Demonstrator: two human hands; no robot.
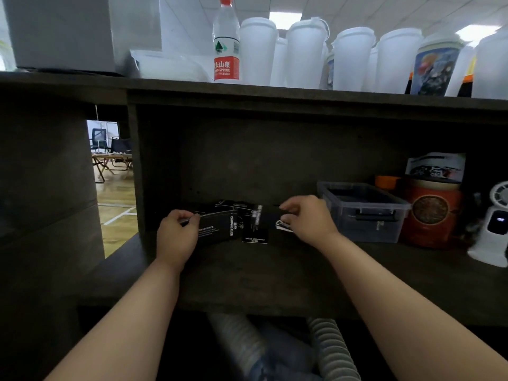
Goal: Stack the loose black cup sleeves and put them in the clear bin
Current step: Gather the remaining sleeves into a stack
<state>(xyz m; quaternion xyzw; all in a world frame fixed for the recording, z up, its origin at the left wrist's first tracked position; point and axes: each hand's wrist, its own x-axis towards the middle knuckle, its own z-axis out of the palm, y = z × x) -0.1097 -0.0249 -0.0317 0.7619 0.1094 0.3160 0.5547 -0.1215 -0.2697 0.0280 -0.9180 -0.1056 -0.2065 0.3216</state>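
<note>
**Both hands on black cup sleeves beside the clear bin**

On the upper shelf (pixel 302 92), from the left, stand a white box (pixel 60 31), a water bottle (pixel 226 41) with a red label and a row of white lidded cups (pixel 351 59), some of them printed.

Below, on the dark surface (pixel 261 279), the left hand (pixel 177 235) curls its fingers and thumb around the edge of a black cup sleeve (pixel 217 229) printed with white lettering, holding it slightly tilted. Just right of it lie more loose black cup sleeves (pixel 254 224), overlapping in a small heap against the back panel. The right hand (pixel 306 215) pinches the end of another black sleeve (pixel 268 217) from that heap between thumb and curled fingers; a white-printed edge shows under its palm. The two hands are apart, with the heap between them.

Just beside the right hand sits the clear bin (pixel 365 213), lidless, with dark latches on its front wall; what is inside it cannot be made out. Further right stand a red canister (pixel 430 213) and a small white fan (pixel 494 229).
</note>
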